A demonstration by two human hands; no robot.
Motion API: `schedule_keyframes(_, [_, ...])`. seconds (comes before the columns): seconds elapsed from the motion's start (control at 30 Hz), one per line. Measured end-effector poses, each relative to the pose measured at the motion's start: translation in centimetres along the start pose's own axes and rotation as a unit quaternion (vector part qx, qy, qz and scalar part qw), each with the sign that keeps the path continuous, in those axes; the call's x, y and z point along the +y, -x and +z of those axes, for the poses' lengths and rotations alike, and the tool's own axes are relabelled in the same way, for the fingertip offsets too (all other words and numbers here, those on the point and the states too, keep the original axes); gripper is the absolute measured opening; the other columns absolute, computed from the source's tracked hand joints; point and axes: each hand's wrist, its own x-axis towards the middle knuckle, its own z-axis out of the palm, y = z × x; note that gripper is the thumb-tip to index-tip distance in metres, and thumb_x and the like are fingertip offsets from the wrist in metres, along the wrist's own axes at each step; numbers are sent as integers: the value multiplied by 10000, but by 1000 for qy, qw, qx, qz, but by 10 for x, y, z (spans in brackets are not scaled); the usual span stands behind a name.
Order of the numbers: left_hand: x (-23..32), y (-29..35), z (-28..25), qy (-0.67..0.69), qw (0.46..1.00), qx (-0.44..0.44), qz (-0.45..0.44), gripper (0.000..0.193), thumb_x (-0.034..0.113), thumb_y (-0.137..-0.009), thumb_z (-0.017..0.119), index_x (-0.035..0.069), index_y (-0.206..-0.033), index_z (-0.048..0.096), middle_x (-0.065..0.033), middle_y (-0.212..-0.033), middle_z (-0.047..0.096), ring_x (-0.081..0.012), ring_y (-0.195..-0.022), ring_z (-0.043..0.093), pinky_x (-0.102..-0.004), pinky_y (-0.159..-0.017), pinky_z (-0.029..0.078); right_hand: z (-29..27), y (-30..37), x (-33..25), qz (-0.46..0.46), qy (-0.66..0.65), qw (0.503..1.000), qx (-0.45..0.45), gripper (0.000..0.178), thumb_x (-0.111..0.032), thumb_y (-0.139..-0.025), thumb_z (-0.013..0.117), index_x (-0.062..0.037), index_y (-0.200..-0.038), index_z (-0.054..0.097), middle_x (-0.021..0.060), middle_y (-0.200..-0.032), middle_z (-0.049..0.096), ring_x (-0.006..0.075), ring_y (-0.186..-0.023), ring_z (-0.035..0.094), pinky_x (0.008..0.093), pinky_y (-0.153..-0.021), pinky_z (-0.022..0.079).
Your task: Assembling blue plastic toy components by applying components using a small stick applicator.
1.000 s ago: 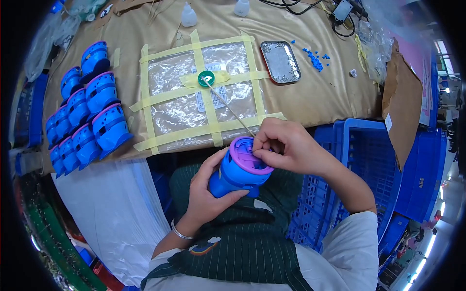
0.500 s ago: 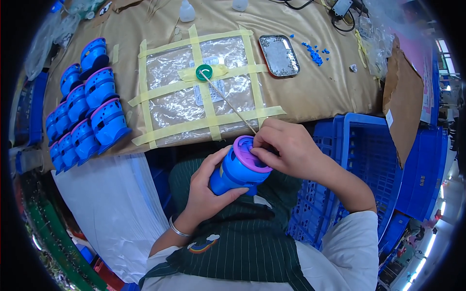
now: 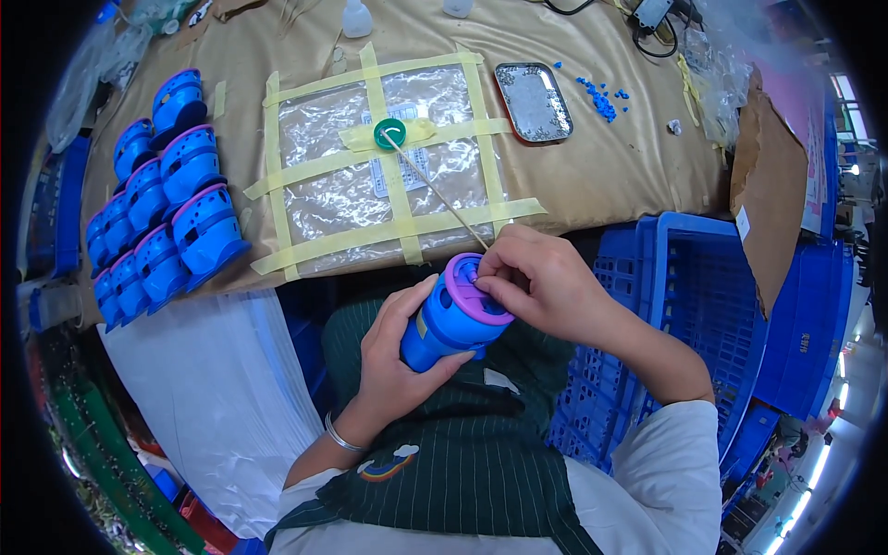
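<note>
Head view. My left hand point(image 3: 393, 356) wraps the body of a blue cylinder part point(image 3: 442, 328), fingers closed firmly round it, holding it over my lap just below the near edge of the work table point(image 3: 610, 176). My right hand point(image 3: 541, 287) rests on the part's purple cap point(image 3: 472, 289), fingertips pinched narrow over a small piece at the cap's face; what they pinch is too small to tell. A thin rod point(image 3: 435, 190) runs from my right hand up to a green ring point(image 3: 389, 133) on the table.

The part looks like rigid moulded plastic, light, smooth and somewhat slippery; I judge the ribless mid-body the best place to hold it, leaving the cap free.

Containers, placed from the table: on its far side, a small metal tray point(image 3: 531, 90), apparently holding only tiny pieces I cannot make out, with loose blue bits point(image 3: 601, 100) just beside it. On its left part, about 10 finished blue housings point(image 3: 166, 213) lie in 2 rows. Right of the table and below its edge stands a blue crate point(image 3: 703, 305); its contents are hidden.
</note>
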Motion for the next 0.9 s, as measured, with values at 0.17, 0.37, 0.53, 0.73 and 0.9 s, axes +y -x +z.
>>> schedule_keyframes(0.17, [2,-1,0,-13,1000,6,13,702,159,-649,816,7,-1249,485,-177,-1129,560,-297,-1030,572,-361,-893,453,0,0,-2,6,4,1000,-2,100,-57,-770,676,-19,-794,586,87,-721,534,196,-600,555,300,-529,443])
schedule_keyframes(0.37, [0,-1,1,-19,1000,8,19,699,155,-651,815,11,-1250,484,-176,-1118,560,-306,-1025,570,-365,-889,456,0,0,-6,29,4,1000,-8,108,-62,-767,675,-20,-793,579,94,-723,535,207,-603,557,308,-546,443])
schedule_keyframes(0.53, [1,-1,2,-34,999,2,29,701,144,-653,812,15,-1255,477,-180,-1129,558,-311,-1028,569,-369,-892,457,1,1,-7,47,19,999,-10,117,-64,-764,666,-9,-781,564,107,-723,532,223,-608,559,327,-563,445])
schedule_keyframes(0.73, [-3,2,2,34,999,-9,-9,707,148,-651,813,8,-1256,475,-172,-1131,558,-293,-1036,567,-353,-904,445,0,-1,-7,74,-3,997,-32,101,-68,-767,646,-17,-784,561,118,-746,545,252,-650,577,346,-574,452])
schedule_keyframes(0.9, [-8,6,1,68,997,-8,-37,714,166,-656,812,7,-1262,469,-164,-1136,558,-277,-1044,565,-350,-915,435,5,-1,-8,3,93,996,-14,104,-84,-755,647,-37,-778,556,111,-759,548,293,-683,578,374,-570,456])
